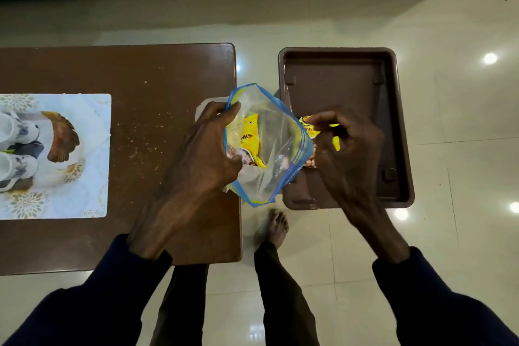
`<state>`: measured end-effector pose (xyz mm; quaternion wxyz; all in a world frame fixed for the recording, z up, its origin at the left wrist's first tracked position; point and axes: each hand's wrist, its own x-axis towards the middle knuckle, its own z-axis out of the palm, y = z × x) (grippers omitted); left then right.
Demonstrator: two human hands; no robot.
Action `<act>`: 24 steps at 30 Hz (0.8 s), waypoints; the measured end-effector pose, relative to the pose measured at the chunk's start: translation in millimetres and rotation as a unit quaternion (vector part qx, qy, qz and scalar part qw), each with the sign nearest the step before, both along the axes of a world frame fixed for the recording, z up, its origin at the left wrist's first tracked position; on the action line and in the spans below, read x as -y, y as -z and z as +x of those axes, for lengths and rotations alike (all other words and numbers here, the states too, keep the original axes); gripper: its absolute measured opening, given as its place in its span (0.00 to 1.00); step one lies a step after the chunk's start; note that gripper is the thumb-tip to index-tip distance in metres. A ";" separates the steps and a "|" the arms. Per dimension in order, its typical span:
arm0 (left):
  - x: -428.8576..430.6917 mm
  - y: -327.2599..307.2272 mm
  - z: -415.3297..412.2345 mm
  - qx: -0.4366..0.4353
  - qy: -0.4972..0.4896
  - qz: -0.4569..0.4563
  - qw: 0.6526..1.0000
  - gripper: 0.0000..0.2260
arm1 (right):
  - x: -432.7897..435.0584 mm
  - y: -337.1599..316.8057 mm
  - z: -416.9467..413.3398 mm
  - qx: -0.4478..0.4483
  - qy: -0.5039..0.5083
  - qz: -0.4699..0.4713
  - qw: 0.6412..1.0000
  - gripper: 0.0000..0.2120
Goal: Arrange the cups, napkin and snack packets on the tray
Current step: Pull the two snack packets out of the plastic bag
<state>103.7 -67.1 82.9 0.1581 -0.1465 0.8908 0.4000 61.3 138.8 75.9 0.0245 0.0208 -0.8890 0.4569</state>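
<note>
My left hand [206,149] grips a clear zip bag with a blue rim [269,149], held open over the gap between the brown table [140,70] and the brown tray [342,76]. One yellow snack packet [250,137] lies inside the bag. My right hand [342,146] pinches a second yellow snack packet [317,128] just over the tray's left side. Two white cups [16,146] stand on a white patterned mat [84,126] at the table's far left. A white napkin [205,105] peeks out behind my left hand.
The tray sits on the tiled floor [449,121] to the right of the table. A brown curved piece [63,136] lies on the mat beside the cups. Crumbs dot the tabletop. My bare foot [276,226] stands between table and tray.
</note>
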 end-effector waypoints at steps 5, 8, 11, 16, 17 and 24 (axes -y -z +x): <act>0.5 0.0 8.8 -0.033 0.014 0.032 0.999 0.40 | 64.8 23.6 6.2 0.167 -0.207 0.114 0.957 0.11; 2.7 0.6 15.5 -0.045 0.007 0.041 0.998 0.40 | 90.2 56.5 -5.5 0.263 -0.226 0.229 0.910 0.17; 2.6 5.2 23.7 -0.054 0.011 0.040 0.998 0.41 | 105.3 82.6 -7.1 0.241 -0.219 0.262 0.909 0.18; -0.6 13.2 29.8 -0.032 -0.003 0.035 0.999 0.44 | 105.2 95.2 10.6 0.217 -0.162 0.238 0.933 0.12; -0.6 14.1 29.0 -0.028 -0.003 0.022 0.999 0.44 | 104.3 92.0 12.7 0.218 -0.156 0.216 0.939 0.11; -2.7 28.4 7.8 0.032 0.031 -0.087 0.995 0.44 | 72.2 45.3 17.4 0.120 -0.193 0.152 0.962 0.08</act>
